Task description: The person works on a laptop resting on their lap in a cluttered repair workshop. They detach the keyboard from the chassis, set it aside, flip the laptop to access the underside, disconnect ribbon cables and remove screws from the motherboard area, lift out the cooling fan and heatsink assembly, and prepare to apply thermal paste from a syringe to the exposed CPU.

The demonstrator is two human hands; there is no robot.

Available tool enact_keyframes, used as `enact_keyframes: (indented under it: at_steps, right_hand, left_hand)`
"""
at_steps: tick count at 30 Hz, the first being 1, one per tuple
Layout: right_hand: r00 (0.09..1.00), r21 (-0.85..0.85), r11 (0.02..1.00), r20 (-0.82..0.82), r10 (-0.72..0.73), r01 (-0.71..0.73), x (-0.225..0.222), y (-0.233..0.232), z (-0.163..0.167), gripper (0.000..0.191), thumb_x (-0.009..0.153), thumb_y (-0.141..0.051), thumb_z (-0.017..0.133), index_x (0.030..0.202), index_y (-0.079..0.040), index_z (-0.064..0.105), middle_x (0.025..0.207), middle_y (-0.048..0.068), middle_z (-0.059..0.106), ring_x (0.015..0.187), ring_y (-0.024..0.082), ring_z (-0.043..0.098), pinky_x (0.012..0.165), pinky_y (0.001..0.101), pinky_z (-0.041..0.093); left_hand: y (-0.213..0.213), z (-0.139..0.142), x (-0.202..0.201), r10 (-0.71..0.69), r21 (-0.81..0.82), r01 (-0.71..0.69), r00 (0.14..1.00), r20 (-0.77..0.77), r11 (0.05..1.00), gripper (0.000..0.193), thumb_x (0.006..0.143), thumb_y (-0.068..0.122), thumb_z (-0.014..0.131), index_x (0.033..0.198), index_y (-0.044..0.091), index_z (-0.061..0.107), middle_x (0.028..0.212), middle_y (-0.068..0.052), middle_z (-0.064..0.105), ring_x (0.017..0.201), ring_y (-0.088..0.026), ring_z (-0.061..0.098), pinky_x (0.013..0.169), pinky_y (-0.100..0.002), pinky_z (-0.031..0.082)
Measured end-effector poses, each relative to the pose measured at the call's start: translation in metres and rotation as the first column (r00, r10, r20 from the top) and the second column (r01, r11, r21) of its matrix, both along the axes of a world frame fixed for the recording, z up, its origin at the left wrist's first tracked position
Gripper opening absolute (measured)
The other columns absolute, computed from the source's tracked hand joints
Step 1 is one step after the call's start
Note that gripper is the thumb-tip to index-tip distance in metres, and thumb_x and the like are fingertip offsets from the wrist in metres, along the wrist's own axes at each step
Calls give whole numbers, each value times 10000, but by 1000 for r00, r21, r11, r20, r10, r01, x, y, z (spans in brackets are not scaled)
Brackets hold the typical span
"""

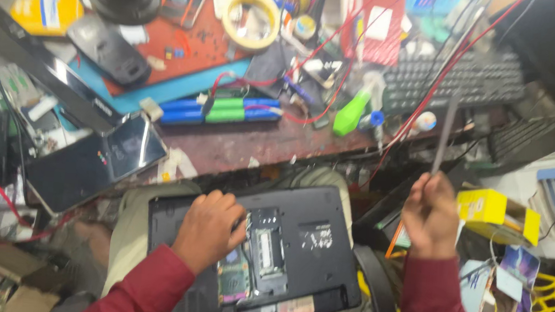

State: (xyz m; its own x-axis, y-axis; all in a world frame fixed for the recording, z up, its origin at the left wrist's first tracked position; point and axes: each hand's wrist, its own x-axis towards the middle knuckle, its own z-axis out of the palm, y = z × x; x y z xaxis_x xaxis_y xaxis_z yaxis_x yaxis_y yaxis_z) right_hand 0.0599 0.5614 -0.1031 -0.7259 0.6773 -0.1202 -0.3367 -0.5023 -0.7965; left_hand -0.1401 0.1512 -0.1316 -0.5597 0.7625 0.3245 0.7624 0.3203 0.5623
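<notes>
The cluttered workbench [245, 148] stretches away beyond the laptop [310, 244], which rests bottom-up on my lap with its service hatch off, so the green circuit board [235, 279] and the memory slot [265, 247] show near its middle. Beyond the laptop's far right corner a black keyboard [455, 77] sits on the bench. To the laptop's left, a second dark laptop [92, 164] lies open and tilted at the bench edge. Straight beyond my laptop, blue and green battery cells [218, 110] lie in a row with red wires, and a green spray bottle [350, 112] lies just right of them. A yellow box [494, 209] sits right of the laptop.

My left hand [209, 226] lies curled on the laptop's underside, fingertips at the open bay's left edge, clamped on nothing I can see. My right hand [430, 214], raised off the laptop's right side, is fisted around a thin grey tool [444, 133] pointing up.
</notes>
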Motion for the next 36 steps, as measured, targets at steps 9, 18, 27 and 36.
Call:
enact_keyframes:
  at_steps: [9, 18, 27, 36]
  right_hand:
    - [946, -108, 961, -237, 223, -253, 3, -42, -20, 457, 924, -51, 692, 1376, -120, 670, 943, 43, 631, 856, 160, 611, 743, 288, 510]
    - [564, -91, 559, -236, 791, -824, -13, -171, -5, 190, 999, -87, 709, 1143, -102, 588, 997, 82, 653, 1002, 269, 640, 829, 393, 518]
    - [579, -52, 586, 110, 808, -809, -18, -204, 44, 280, 971, -61, 629, 1189, -93, 456, 927, 199, 702, 879, 312, 686, 820, 451, 550]
    - [781, 231, 777, 420, 463, -585, -57, -182, -18, 140, 1124, -5, 549, 1264, -15, 543, 1176, 161, 665, 1039, 199, 665, 972, 366, 566]
  left_hand:
    - [9, 6, 3, -18, 12, 18, 1000, 0, 1000, 122, 730, 217, 768, 749, 129, 685, 768, -43, 596, 791, -270, 586, 671, -431, 452]
    - [4, 3, 16, 8, -15, -8, 999, -53, 1000, 121, 738, 222, 763, 733, 136, 677, 754, -40, 581, 790, -265, 581, 683, -433, 451]
    - [-1, 7, 12, -14, -46, 10, 996, -87, 999, 171, 765, 249, 763, 791, 119, 655, 836, -77, 581, 846, -289, 576, 714, -440, 444]
    - [-9, -14, 7, -43, -16, 42, 998, -54, 999, 141, 849, 229, 772, 874, 136, 668, 886, -32, 559, 893, -254, 546, 754, -401, 427]
